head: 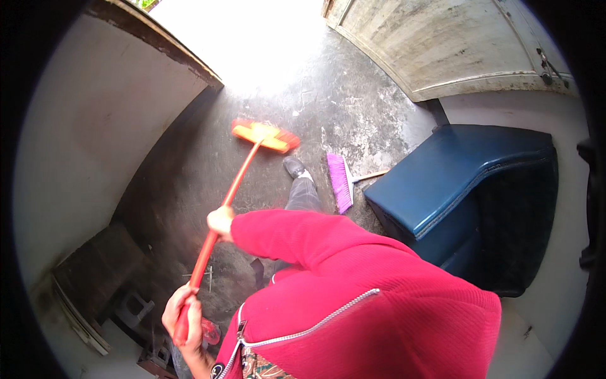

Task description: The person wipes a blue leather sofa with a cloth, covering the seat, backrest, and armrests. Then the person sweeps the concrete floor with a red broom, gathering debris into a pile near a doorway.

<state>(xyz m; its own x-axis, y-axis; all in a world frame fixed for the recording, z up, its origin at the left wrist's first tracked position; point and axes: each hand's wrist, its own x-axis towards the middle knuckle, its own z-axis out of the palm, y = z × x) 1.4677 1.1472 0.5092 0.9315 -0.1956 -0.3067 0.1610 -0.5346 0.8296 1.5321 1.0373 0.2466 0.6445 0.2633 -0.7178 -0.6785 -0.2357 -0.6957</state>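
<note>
A broom with orange and red bristles (266, 135) is on the dark floor just beyond my shoe, its head blurred. Its long red handle (244, 173) slants down to the lower left. My left hand (184, 312) is wrapped around the handle near its top end. Farther down the handle, my right hand (220, 222) is closed around it, with the red sleeve (293, 234) reaching across from the right. Another broom, with purple bristles (339, 182), lies on the floor right of my leg, part of its handle hidden by the blue armchair.
The blue armchair (440, 170) stands at the right against the wall. A worn whitish door (440, 47) stands open at the upper right, beside a bright doorway (265, 42). A pale wall (109, 104) borders the left side. Dark furniture (102, 265) and concrete blocks (135, 308) are at the lower left.
</note>
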